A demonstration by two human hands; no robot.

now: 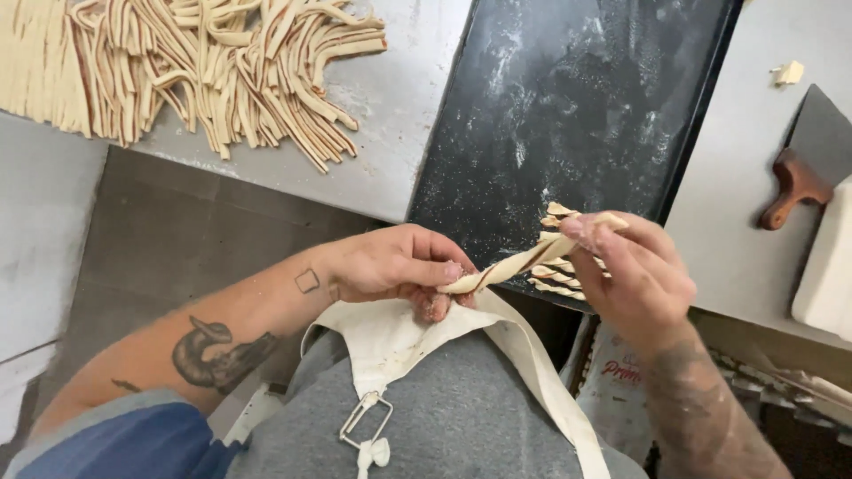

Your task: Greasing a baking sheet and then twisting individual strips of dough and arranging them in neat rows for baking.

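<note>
My left hand (399, 266) pinches one end of a twisted strip of layered dough (519, 262). Its other end is pinched in my right hand (635, 270). The strip hangs in the air over the near edge of a black floured baking tray (568, 98). Just behind my right hand, a few finished twists (557, 275) lie on the tray's near edge, partly hidden by my fingers.
A large pile of cut dough strips (186, 62) lies on the grey worktop (399, 115) at the upper left. A bench scraper with a wooden handle (803, 168) and a small dough scrap (788, 73) lie at the right. I wear a cream apron (399, 341).
</note>
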